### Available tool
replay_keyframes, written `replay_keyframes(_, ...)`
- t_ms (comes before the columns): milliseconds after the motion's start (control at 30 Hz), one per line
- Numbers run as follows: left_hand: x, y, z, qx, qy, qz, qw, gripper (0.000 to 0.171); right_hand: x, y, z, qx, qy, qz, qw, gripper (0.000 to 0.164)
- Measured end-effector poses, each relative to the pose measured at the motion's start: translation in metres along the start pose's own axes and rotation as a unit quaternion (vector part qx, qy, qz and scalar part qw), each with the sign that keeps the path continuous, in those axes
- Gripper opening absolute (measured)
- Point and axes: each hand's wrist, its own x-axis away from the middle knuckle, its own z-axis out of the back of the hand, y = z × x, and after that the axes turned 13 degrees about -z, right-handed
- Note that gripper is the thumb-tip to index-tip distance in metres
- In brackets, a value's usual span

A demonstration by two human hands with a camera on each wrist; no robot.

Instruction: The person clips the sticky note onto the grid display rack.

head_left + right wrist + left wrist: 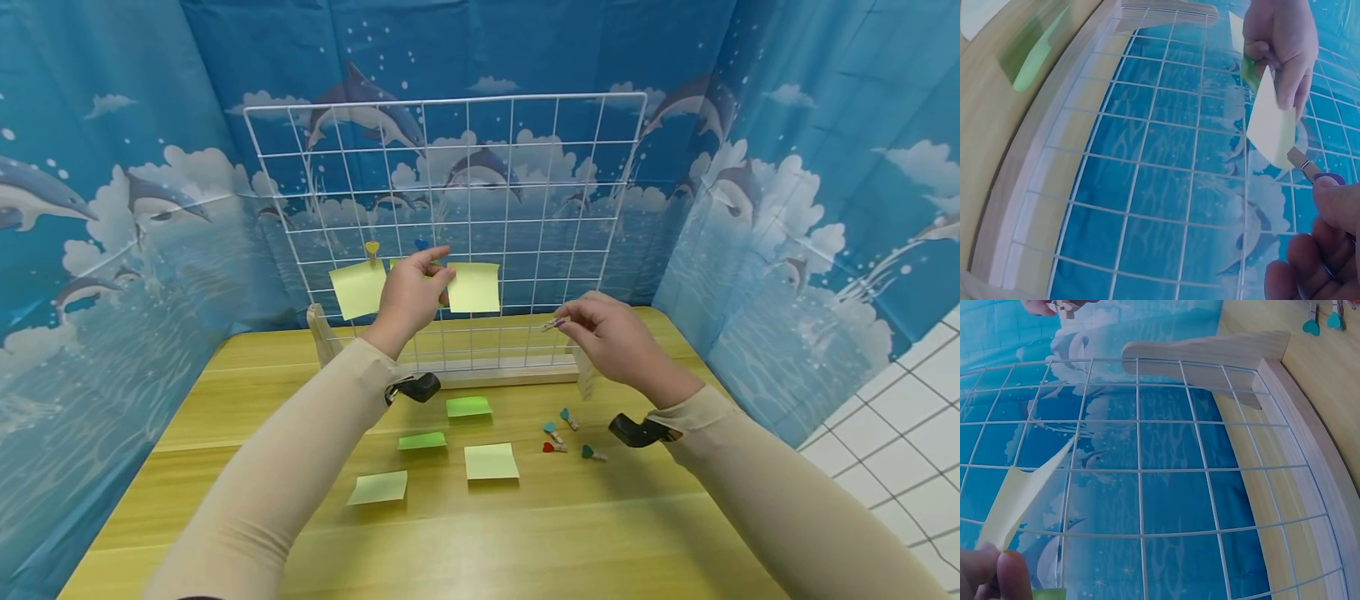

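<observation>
Between thumb and fingers, my left hand (412, 293) pinches the edge of a pale yellow sticky note (474, 288), held up against the white wire grid (555, 221). My right hand (617, 335), lower and to the right, pinches a small wooden clothespin (1305, 164) with a purple decoration. To the left, a yellow heart clothespin (372, 248) fastens another pale yellow note (357, 290) to the grid. A blue heart clothespin (422, 244) shows above my left hand, and a green note behind that hand is mostly hidden.
On the wooden table (525, 533) lie two green notes, one of them a bright green note (468, 407), and two pale ones, including a yellow note (491, 462). Several heart clothespins, among them a red clothespin (554, 447), lie at right. A wooden base (510, 377) supports the grid.
</observation>
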Motion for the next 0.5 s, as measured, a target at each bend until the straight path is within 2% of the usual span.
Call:
replay_keyframes(167,-0.003,-0.004,-0.003,0.019,0.012,0.003,0.9997,0.042,-0.009,-0.008,0.0,0.003,0.015,0.011,1.0,0.017)
replay_keyframes(500,-0.007,-0.009,-0.014,-0.003,0.068,-0.004,0.9977,0.035,-0.037,-0.029,0.0,0.022,0.03,-0.01,0.999,0.024)
